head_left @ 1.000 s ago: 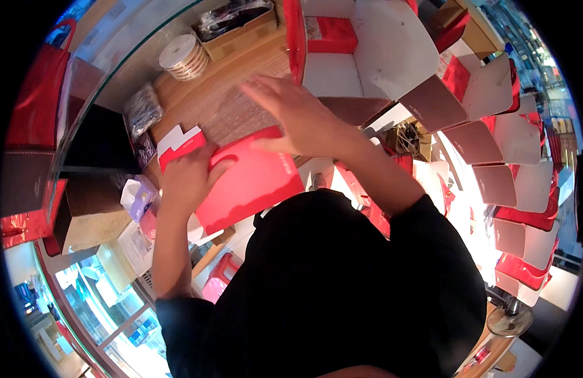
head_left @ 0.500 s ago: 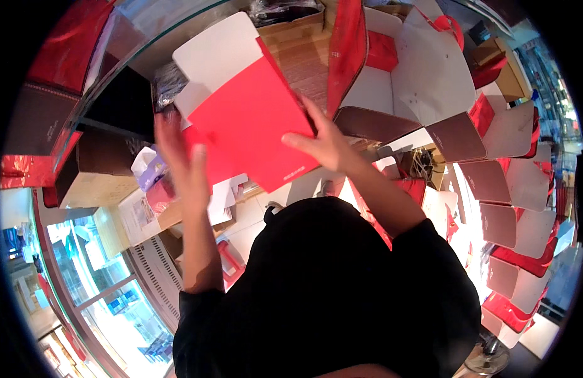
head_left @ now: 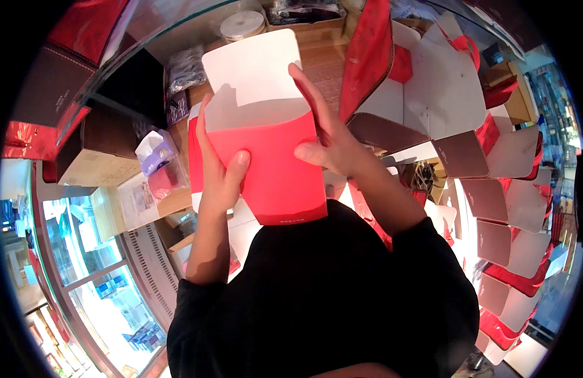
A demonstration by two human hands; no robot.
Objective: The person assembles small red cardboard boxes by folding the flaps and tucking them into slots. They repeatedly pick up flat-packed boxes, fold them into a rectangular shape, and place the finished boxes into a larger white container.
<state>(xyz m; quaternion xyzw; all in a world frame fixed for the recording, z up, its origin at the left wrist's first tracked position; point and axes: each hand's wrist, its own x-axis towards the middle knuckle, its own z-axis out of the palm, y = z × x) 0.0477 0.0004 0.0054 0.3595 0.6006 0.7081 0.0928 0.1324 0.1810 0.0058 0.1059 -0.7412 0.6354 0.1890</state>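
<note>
Between my hands is a red cardboard box with a white inside. Its mouth gapes toward the far side, and a white flap stands up behind it. My left hand grips the left side, thumb on the red front panel and fingers along the edge. On the opposite side my right hand presses with its thumb on the front and its fingers reaching up along the flap. The box's lower end is close to my black-clothed body. Its bottom is hidden from view.
Large red, brown and white boxes stand opened at right, with a row of similar ones beyond. A wooden tabletop lies behind, holding a white ribbon spool. A purple tissue box and a brown carton are at left.
The folded red box has been squared up, so its mouth now gapes. Its lower end has come nearer my body. My left hand has moved from beside it onto its left side.
</note>
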